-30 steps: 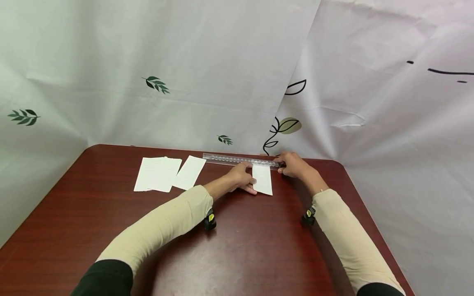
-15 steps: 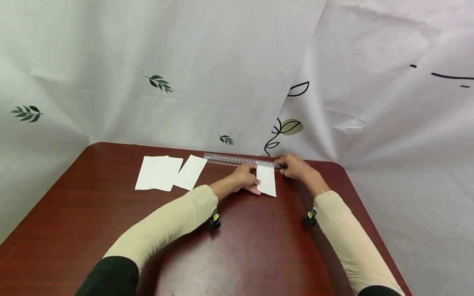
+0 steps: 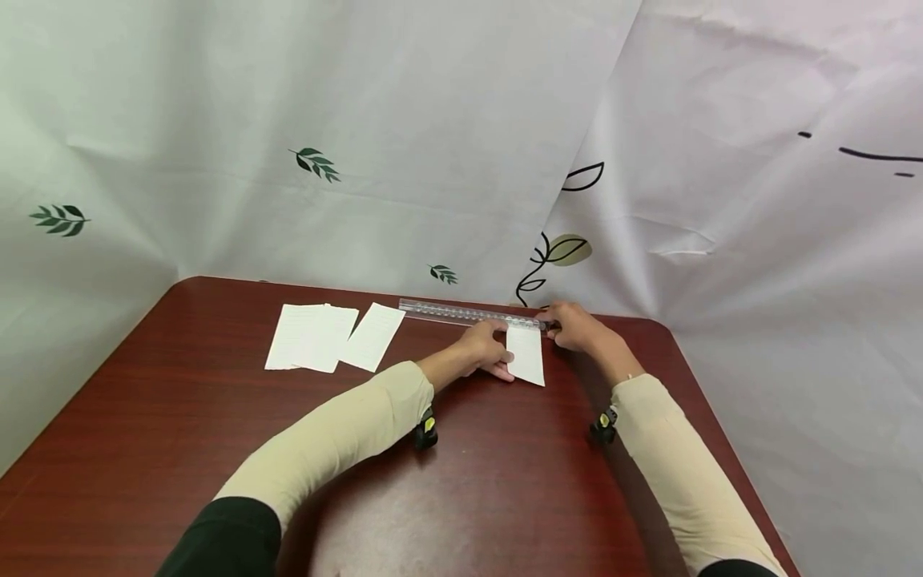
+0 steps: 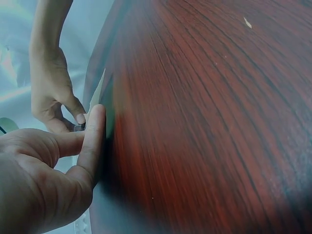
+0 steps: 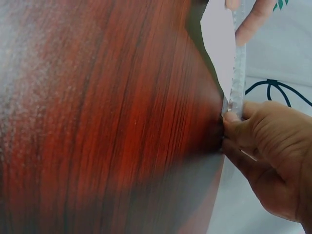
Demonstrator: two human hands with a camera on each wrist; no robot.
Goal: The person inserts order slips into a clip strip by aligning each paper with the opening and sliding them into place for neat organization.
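A clear plastic strip, long and narrow with a row of ring-like bumps, lies along the table's far edge. At its right end my right hand pinches it between thumb and fingers; a small dark piece shows by the fingertips. My left hand holds a small lined paper sheet by its left side, some fingers passing beneath. The sheet's far edge meets the strip. In the right wrist view the sheet tilts up off the table beside the strip.
To the left, two overlapping white sheets and another slanted sheet lie on the dark red wooden table. A white cloth backdrop with leaf prints hangs right behind the far edge.
The view has shifted slightly, moving the scene a little to the right. My left hand and its sheet have slid slightly right along the strip; my right hand keeps its grip on the end.
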